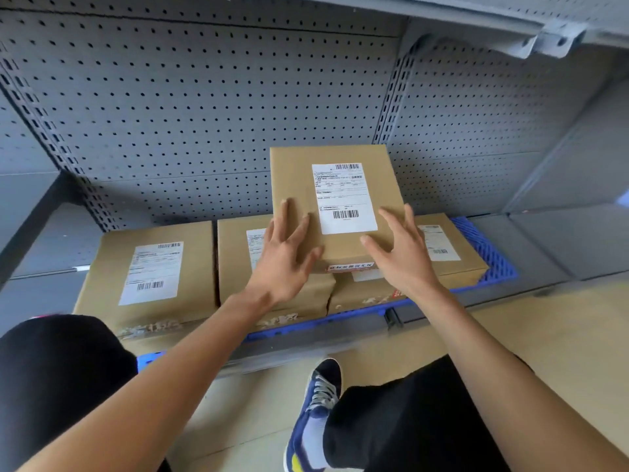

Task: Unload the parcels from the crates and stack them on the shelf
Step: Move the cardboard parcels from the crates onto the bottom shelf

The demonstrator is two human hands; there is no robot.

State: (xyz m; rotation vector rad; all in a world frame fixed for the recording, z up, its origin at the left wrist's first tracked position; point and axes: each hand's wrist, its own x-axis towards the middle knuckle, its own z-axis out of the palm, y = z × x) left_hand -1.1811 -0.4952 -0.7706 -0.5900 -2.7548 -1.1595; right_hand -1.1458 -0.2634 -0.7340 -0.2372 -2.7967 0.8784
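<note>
Three brown cardboard parcels with white labels lie side by side on a blue plastic pallet [486, 247] on the bottom shelf: a left parcel [153, 267], a middle parcel [238, 253] and a right parcel [452, 247]. A fourth parcel [337, 199] lies on top, across the middle and right ones. My left hand [286, 253] rests with spread straight fingers on its near left corner. My right hand [401, 250] has straight fingers at its near right edge, touching or just above it.
A grey perforated back panel [204, 114] rises behind the parcels. An upper shelf [510, 25] overhangs at top right. Bare grey shelf floor [561, 240] lies right of the pallet. My knees and one blue shoe [316, 403] are on the tan floor below.
</note>
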